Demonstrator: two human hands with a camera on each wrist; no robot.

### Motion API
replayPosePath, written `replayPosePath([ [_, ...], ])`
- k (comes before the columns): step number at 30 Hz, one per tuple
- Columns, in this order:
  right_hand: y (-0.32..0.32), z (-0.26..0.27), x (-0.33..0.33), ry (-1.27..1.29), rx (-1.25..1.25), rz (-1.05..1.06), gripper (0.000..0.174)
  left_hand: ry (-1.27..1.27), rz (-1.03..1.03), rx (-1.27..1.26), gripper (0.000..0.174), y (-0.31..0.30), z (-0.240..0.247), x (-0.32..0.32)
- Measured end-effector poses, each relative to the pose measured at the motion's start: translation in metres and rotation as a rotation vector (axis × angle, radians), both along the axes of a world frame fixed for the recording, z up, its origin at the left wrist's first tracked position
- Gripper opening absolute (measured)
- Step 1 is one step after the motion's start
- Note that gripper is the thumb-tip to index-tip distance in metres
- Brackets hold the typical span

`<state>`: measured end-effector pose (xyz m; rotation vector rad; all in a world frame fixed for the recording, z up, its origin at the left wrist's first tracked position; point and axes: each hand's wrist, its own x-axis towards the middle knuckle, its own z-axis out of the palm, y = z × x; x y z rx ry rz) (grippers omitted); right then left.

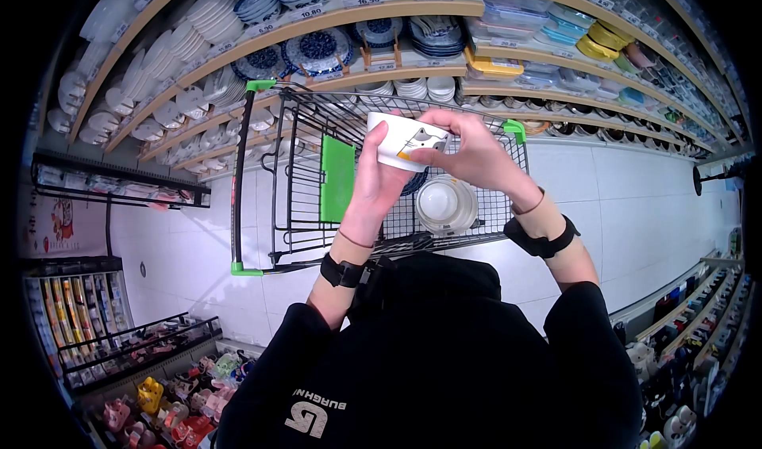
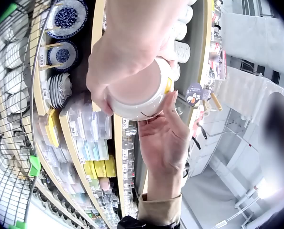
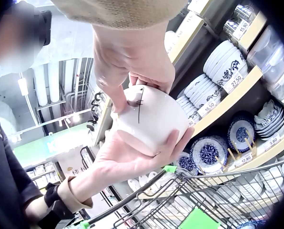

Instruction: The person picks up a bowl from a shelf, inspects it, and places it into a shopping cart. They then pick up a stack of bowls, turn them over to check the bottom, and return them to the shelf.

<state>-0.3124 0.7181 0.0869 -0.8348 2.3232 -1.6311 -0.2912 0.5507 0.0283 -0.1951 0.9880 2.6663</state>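
Both hands hold a white bowl (image 1: 389, 141) with a grey cat and a patch of yellow on its side, tipped over above the shopping cart (image 1: 305, 167). My left hand (image 1: 377, 175) grips it from the left, thumb along the outer wall; in the right wrist view its fingers (image 3: 173, 145) curl round the bowl. At the other side, my right hand (image 1: 476, 151) pinches the bowl, thumb on the printed wall and fingers over the edge. Its plain round face (image 2: 137, 86) shows in the left wrist view. Below, white round dishes (image 1: 444, 203) sit in the cart beside a blue-patterned dish (image 1: 414, 183).
A green panel (image 1: 339, 179) stands inside the cart near its handle (image 1: 236, 195). Shelves of patterned plates (image 1: 327, 51), bowls and plastic boxes (image 1: 496, 67) run along the far side. Shoes (image 1: 151, 393) fill a rack at the lower left.
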Motion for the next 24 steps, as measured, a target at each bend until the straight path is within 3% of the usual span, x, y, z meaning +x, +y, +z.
replayPosePath([
  [3, -0.006, -0.006, 0.010, 0.324, -0.111, -0.055, 0.024, 0.015, 0.006, 0.094, 0.071, 0.003, 0.006, 0.002],
  [5, -0.003, -0.007, 0.016, 0.363, 0.042, -0.034, 0.023, -0.041, -0.066, 0.279, 0.075, 0.002, 0.022, 0.008],
  [7, -0.003, -0.015, 0.017, 0.470, 0.180, -0.018, 0.023, -0.036, -0.035, 0.202, 0.080, 0.001, 0.018, 0.007],
  [11, 0.000, -0.024, 0.021, 0.625, 0.121, -0.029, 0.023, 0.071, -0.010, 0.137, 0.073, -0.002, 0.001, 0.008],
  [14, -0.007, -0.025, 0.029, 0.513, 0.054, -0.074, 0.027, 0.163, 0.045, -0.075, 0.067, -0.001, -0.002, 0.013],
  [20, -0.009, -0.022, 0.040, 0.109, 0.033, -0.169, 0.034, 0.371, 0.223, -0.448, 0.074, 0.017, 0.026, 0.016],
  [24, 0.001, -0.029, 0.036, -0.080, -0.162, -0.142, 0.031, 0.371, 0.201, -0.354, 0.072, 0.007, 0.020, 0.011],
])
